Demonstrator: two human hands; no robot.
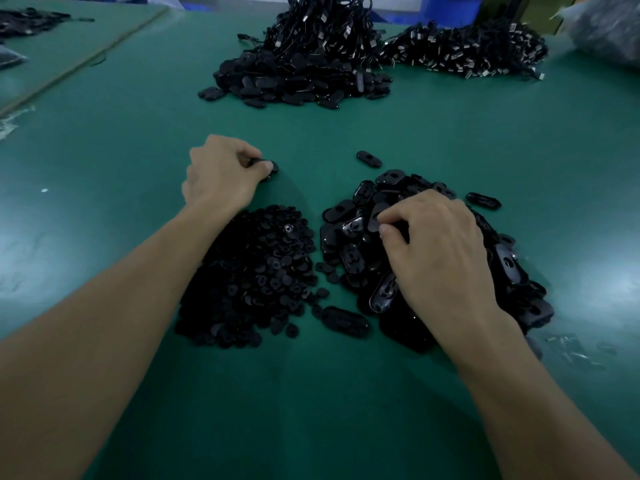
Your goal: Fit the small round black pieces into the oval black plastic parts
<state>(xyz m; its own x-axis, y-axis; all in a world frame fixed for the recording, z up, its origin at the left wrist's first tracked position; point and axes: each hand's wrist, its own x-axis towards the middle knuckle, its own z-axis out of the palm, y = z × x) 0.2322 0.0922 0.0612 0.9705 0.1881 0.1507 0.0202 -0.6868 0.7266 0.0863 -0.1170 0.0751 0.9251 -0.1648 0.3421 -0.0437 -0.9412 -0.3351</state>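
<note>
Left of centre on the worktop [138, 133], our left hand [221, 171] pinches a likely light, stiff oval black plastic part [273, 167], best held at its rim, above the small round black pieces [256, 271]; whether our right hand [440, 251] grips anything we cannot tell.
</note>
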